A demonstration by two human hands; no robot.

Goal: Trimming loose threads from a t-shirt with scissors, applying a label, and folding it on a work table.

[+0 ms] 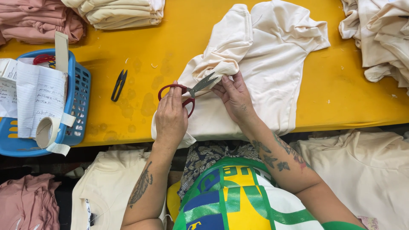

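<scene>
A cream garment (272,72) lies spread on the yellow table (349,98), bunched at its left side. My left hand (171,117) grips red-handled scissors (187,91), whose grey blades point up and right toward the bunched fabric. My right hand (235,97) pinches the edge of the cream cloth just beside the blade tips. Both forearms come up from the bottom of the view.
Small black thread snips (119,84) lie left of my hands. A blue basket (79,106) with papers and a tape roll (46,132) sits at the left edge. Folded pink garments (38,19) and cream stacks (123,12) line the back; more cream garments (379,38) at right.
</scene>
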